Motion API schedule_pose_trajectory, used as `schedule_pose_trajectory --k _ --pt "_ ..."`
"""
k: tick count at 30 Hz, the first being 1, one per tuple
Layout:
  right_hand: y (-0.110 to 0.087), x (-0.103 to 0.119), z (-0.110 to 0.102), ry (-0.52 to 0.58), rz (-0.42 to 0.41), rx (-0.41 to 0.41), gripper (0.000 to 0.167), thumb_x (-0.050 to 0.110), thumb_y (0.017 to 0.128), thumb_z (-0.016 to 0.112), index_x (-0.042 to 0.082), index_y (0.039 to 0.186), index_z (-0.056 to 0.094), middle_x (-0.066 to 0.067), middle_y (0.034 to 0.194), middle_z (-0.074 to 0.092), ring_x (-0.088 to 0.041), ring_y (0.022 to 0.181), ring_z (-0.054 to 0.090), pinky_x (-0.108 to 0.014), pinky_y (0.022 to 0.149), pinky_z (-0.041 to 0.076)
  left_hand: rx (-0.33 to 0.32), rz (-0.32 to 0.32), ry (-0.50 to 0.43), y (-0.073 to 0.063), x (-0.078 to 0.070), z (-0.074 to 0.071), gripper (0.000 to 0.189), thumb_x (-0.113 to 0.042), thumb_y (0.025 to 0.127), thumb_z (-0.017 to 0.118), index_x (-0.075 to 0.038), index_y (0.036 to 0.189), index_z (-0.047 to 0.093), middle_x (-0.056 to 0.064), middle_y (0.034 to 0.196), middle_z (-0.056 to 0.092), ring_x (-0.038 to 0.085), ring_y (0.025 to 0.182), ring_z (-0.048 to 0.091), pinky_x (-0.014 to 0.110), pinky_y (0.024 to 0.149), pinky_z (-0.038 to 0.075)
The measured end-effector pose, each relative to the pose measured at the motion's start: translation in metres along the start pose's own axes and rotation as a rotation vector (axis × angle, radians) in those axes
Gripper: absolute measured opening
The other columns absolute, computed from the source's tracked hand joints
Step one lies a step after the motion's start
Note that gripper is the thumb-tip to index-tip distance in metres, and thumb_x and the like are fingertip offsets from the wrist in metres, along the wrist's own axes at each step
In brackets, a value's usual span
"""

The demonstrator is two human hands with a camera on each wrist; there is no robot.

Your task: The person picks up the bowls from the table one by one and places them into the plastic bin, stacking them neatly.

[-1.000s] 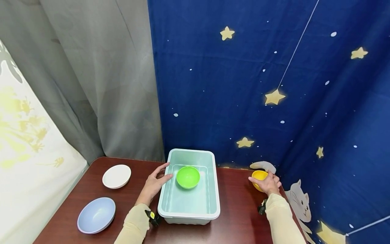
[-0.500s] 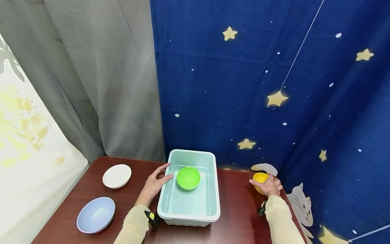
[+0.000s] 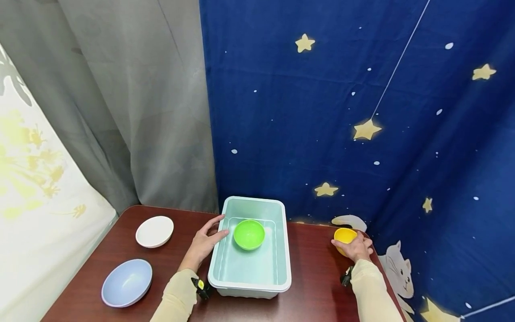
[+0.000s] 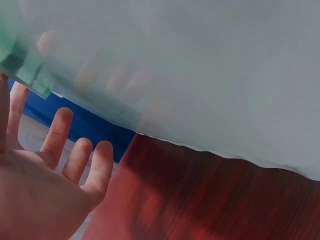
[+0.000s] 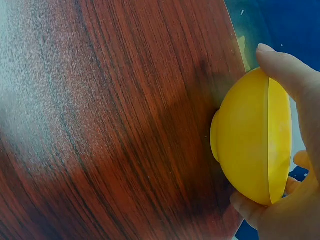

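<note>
At the table's right end, my right hand (image 3: 356, 247) holds a small yellow bowl (image 5: 245, 140) across its rim, thumb on one side and fingers on the other. In the right wrist view the bowl's foot faces the tabletop; whether it touches is hard to tell. My left hand (image 3: 204, 241) is at the left rim of a pale green plastic tub (image 3: 249, 285), its thumb and forefinger at the edge. The other fingers spread, nearly straight, outside the tub's wall (image 4: 225, 90). Inside the tub sits a bright green bowl (image 3: 249, 235).
A white bowl (image 3: 154, 232) stands at the back left of the brown table (image 3: 314, 286), with a larger light-blue bowl (image 3: 127, 283) in front of it. Grey curtain (image 3: 169, 112) and blue star-printed curtain (image 3: 273, 120) hang behind the table.
The head view has shifted slightly. My right hand and the yellow bowl appear a touch lower in it, with more of the bowl's rim showing. My left hand stays at the tub.
</note>
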State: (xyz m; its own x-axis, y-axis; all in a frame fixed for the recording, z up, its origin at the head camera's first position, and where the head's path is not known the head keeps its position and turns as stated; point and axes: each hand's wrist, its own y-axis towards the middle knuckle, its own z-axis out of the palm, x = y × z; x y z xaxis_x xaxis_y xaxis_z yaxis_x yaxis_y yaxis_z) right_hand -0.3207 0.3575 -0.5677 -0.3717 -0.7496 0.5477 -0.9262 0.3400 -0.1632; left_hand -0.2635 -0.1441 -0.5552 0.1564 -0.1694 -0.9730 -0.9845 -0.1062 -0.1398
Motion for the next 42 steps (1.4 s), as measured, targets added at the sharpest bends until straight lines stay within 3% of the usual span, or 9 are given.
schedule_pose_trajectory --k 6,11,15,22,31,38,42 --pt "-0.004 0.000 -0.001 0.001 0.026 -0.022 0.114 0.055 0.078 0.079 -0.008 0.152 0.020 -0.043 0.139 0.019 -0.057 0.118 0.026 -0.068 0.100 0.034 0.013 -0.006 -0.016 -0.002 -0.001 0.001 0.060 -0.037 0.091 0.077 -0.034 0.147 0.054 0.012 0.150 0.054 0.028 0.129 0.058 0.039 0.100 0.055" --pt "-0.007 0.000 -0.004 0.018 0.002 -0.048 0.113 0.056 0.077 0.080 -0.007 0.151 0.024 -0.042 0.138 0.021 -0.057 0.120 0.024 -0.069 0.100 0.032 0.019 -0.018 -0.029 0.000 -0.003 0.002 0.060 -0.031 0.092 0.076 -0.029 0.148 0.053 0.014 0.151 0.053 0.031 0.130 0.057 0.041 0.100 0.054" --pt "-0.009 0.001 -0.007 0.026 0.003 -0.067 0.115 0.058 0.076 0.081 -0.005 0.153 0.024 -0.041 0.138 0.022 -0.056 0.119 0.025 -0.068 0.099 0.032 0.026 -0.012 -0.016 -0.005 -0.010 0.001 0.061 -0.033 0.092 0.076 -0.029 0.148 0.053 0.014 0.150 0.054 0.030 0.129 0.057 0.040 0.100 0.054" --pt "-0.008 0.005 -0.015 0.004 -0.019 -0.023 0.120 0.067 0.072 0.080 -0.001 0.155 0.025 -0.040 0.140 0.022 -0.054 0.118 0.025 -0.064 0.095 0.034 0.041 -0.011 -0.046 -0.015 -0.027 -0.004 0.060 -0.028 0.093 0.075 -0.026 0.149 0.053 0.016 0.151 0.053 0.031 0.130 0.057 0.039 0.099 0.055" --pt "-0.006 0.010 -0.036 0.007 -0.051 0.067 0.126 0.073 0.070 0.078 0.000 0.157 0.022 -0.039 0.138 0.025 -0.053 0.118 0.027 -0.064 0.094 0.034 0.026 0.008 -0.042 0.001 -0.009 0.000 0.061 -0.039 0.090 0.078 -0.034 0.146 0.054 0.011 0.150 0.054 0.026 0.130 0.057 0.039 0.100 0.054" --pt "-0.008 0.020 -0.043 0.057 -0.088 0.113 0.129 0.075 0.070 0.078 -0.001 0.157 0.021 -0.035 0.138 0.025 -0.050 0.120 0.027 -0.062 0.094 0.034 0.007 0.030 -0.025 0.000 -0.001 -0.001 0.061 -0.042 0.089 0.079 -0.037 0.144 0.055 0.010 0.147 0.057 0.026 0.128 0.060 0.037 0.097 0.055" --pt "-0.012 0.027 -0.046 0.059 -0.137 0.103 0.121 0.070 0.070 0.081 0.003 0.156 0.028 -0.032 0.139 0.029 -0.048 0.121 0.027 -0.060 0.093 0.033 0.005 0.034 -0.020 0.000 0.000 -0.001 0.060 -0.040 0.089 0.079 -0.037 0.144 0.056 0.010 0.147 0.058 0.026 0.127 0.061 0.036 0.096 0.055"
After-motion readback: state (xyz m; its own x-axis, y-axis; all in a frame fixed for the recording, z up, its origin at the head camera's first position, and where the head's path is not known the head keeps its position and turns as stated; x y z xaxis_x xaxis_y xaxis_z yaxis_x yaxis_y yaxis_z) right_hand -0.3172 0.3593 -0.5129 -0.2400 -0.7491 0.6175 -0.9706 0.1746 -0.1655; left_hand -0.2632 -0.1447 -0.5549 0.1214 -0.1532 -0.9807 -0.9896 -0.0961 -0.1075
